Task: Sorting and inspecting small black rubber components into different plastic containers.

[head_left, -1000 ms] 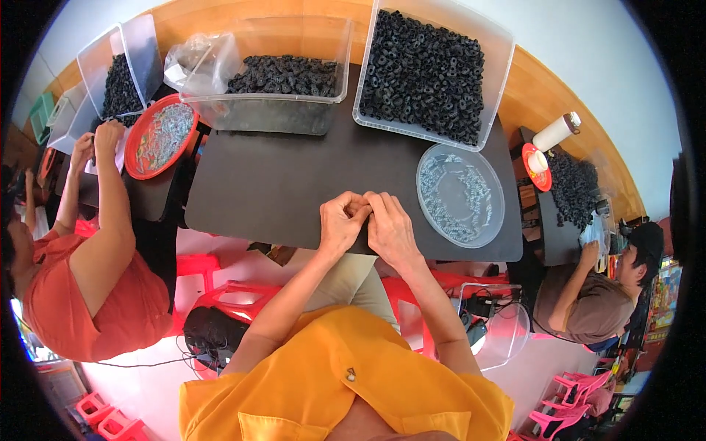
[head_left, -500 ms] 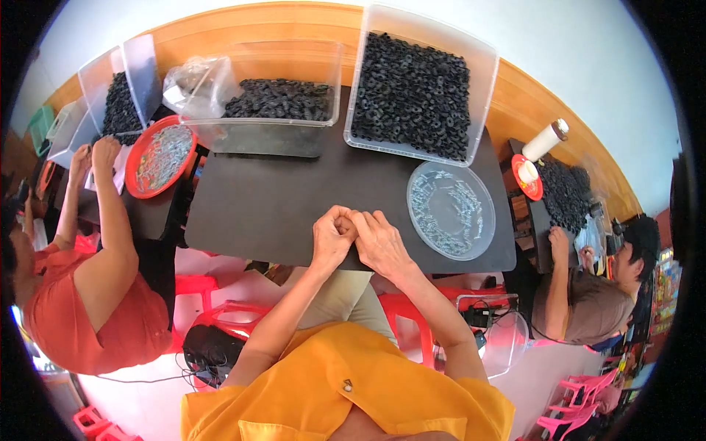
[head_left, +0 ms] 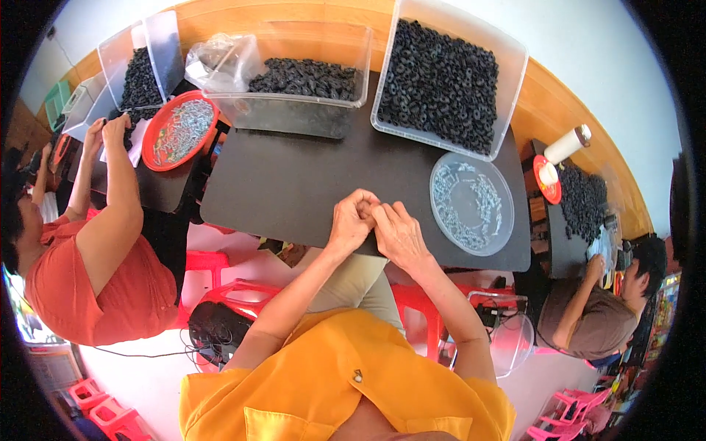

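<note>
Above the front edge of the dark table, my left hand (head_left: 354, 220) and my right hand (head_left: 400, 234) meet, fingertips curled and pinched together. Whatever lies between the fingers is too small or hidden to make out. Right of my right hand sits a round clear plastic tray (head_left: 471, 213) of small shiny metal pins or screws. Behind it a large clear bin (head_left: 434, 140) holds many small black ring-shaped parts (head_left: 441, 81). Another clear bin (head_left: 294, 114), further left, contains black parts (head_left: 305, 77) that look alike.
A crumpled clear bag (head_left: 220, 62) and a red tray (head_left: 151, 151) of metal pieces are at the left. A person in red (head_left: 103, 272) works there; a person in brown (head_left: 588, 316) sits right, near a pale bottle (head_left: 566, 145). Red stools (head_left: 419, 316) stand under the table.
My view has turned slightly, so the table and bins appear further right and higher. My hands stay pinched together. The hand of the person at right has moved near the black pile's lower edge.
</note>
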### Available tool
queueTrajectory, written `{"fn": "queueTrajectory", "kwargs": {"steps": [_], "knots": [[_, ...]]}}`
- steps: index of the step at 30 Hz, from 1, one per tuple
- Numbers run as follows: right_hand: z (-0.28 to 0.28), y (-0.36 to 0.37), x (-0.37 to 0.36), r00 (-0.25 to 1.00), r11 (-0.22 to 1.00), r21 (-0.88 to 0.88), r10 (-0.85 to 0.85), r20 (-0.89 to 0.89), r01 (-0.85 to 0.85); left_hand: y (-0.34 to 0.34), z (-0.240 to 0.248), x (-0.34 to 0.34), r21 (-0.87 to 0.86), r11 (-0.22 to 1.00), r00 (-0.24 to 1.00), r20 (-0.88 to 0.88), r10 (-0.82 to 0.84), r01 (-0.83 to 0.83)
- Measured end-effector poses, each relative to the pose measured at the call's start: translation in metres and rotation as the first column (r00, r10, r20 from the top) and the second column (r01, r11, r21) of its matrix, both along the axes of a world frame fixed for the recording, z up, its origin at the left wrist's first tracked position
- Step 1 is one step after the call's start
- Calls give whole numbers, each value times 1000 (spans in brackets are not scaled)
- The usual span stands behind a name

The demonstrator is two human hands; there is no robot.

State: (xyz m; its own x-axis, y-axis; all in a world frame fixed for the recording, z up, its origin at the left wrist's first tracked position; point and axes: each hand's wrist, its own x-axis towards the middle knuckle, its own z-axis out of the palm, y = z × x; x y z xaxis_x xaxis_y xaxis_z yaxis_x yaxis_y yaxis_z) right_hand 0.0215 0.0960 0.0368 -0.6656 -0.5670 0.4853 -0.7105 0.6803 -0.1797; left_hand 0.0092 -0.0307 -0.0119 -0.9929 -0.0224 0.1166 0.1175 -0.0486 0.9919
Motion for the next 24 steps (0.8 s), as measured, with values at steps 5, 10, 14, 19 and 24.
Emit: {"fn": "queueTrajectory", "kwargs": {"steps": [5, 10, 14, 19, 24], "knots": [[-7, 3, 4, 999, 999, -49, -23, -34, 21, -4, 6, -2, -8, 994, 994, 9, -112, 112], [-2, 7, 16, 985, 964, -212, -149, 82, 164, -14, 12, -4, -113, 983, 990, 35, -140, 143], [-11, 16, 33, 962, 901, -341, -267, 56, 270, -53, 79, -39, -171, 956, 932, -317, 177, -239], [-24, 24, 51, 960, 894, -351, -270, 78, 280, -111, 155, -106, -284, 758, 784, -432, 445, -587], [41, 35, 64, 969, 789, -570, -241, 56, 229, -99, 126, -66, -178, 728, 674, -566, 474, -662]]}}
